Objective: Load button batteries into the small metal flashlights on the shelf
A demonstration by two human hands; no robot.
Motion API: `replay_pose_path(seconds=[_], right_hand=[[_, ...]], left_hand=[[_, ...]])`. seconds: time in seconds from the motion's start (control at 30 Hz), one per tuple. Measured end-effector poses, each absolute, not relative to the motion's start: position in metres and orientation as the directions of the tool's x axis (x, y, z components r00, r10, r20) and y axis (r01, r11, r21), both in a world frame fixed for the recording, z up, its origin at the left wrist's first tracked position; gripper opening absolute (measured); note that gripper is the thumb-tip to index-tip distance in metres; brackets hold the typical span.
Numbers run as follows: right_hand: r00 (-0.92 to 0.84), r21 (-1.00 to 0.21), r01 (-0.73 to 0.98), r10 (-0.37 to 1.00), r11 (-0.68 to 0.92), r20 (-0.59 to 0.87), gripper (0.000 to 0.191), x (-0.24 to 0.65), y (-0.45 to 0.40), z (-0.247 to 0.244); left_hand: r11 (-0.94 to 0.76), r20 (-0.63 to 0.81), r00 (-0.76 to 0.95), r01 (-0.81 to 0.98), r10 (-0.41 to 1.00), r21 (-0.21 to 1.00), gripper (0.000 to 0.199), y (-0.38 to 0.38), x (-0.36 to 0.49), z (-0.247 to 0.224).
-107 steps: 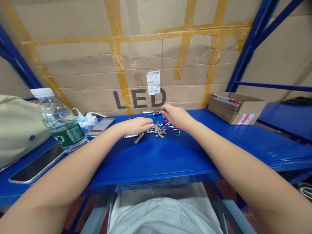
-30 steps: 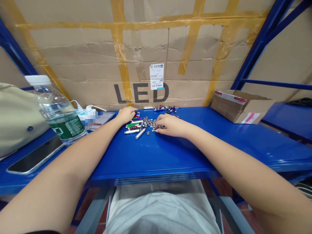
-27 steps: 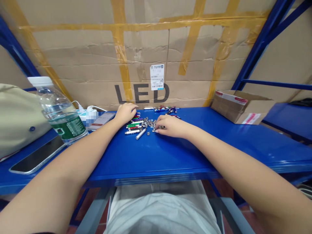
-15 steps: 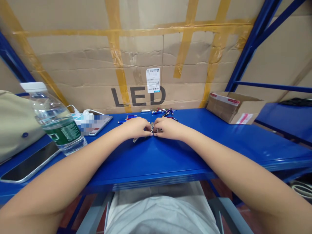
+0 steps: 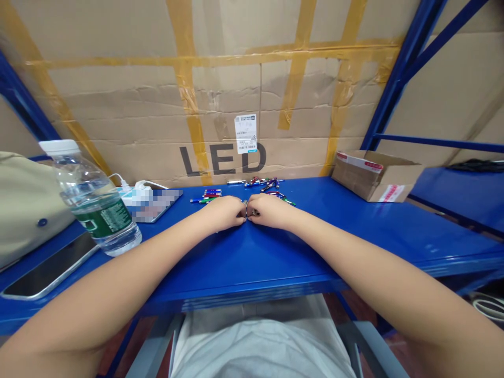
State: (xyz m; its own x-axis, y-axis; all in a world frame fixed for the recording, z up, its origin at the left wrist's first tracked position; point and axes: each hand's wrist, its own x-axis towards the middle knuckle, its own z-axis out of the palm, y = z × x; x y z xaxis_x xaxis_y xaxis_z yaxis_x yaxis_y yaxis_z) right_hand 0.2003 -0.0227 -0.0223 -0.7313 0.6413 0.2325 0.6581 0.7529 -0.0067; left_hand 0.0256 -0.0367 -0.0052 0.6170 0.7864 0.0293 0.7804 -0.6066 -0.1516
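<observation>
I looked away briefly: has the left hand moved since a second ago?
Yes. Against the printed LED letters, the left hand has moved right and toward the person, from below the L to beside the right hand.

The clear cylindrical plastic bottle [image 5: 104, 212] stands on the flat blue metal worktop [image 5: 252, 262]. Left of the bottle sits the rounded beige bag [image 5: 27, 202]; before the bottle, leftward, lies the flat black-screened phone [image 5: 51, 266]. Rightward of the bottle come, in order, the thin grey-edged rectangular device [image 5: 159, 207], a group of slim multicoloured cylinders [image 5: 212, 195], the left hand [image 5: 228, 212], the right hand [image 5: 266, 211], the open brown cardboard box [image 5: 356, 173]. Behind the bottle rises the tall brown cardboard panel [image 5: 224, 100]
</observation>
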Motion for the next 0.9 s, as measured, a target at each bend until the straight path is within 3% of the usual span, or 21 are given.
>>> replay_pose_path(seconds=[0.33, 0.57, 0.77, 0.9], right_hand=[[-0.721, 0.019, 0.675, 0.655, 0.737, 0.225, 0.020, 0.196, -0.023, -0.024], [-0.760, -0.006, 0.617, 0.599, 0.787, 0.252, 0.015, 0.202, -0.021, -0.022], [-0.766, -0.006, 0.612, 0.595, 0.791, 0.245, 0.015, 0.203, -0.014, -0.027], [-0.772, -0.011, 0.603, 0.587, 0.797, 0.242, 0.017, 0.202, -0.012, -0.027]], left_hand=[[-0.572, 0.088, 0.591, 0.801, 0.801, -0.178, 0.015, -0.033, 0.025, -0.009], [-0.589, 0.040, 0.603, 0.790, 0.797, -0.172, 0.013, -0.035, 0.023, -0.004], [-0.550, 0.151, 0.576, 0.815, 0.803, -0.185, 0.018, -0.035, 0.021, -0.005], [-0.571, 0.135, 0.588, 0.808, 0.798, -0.144, 0.019, -0.028, 0.018, -0.010]])
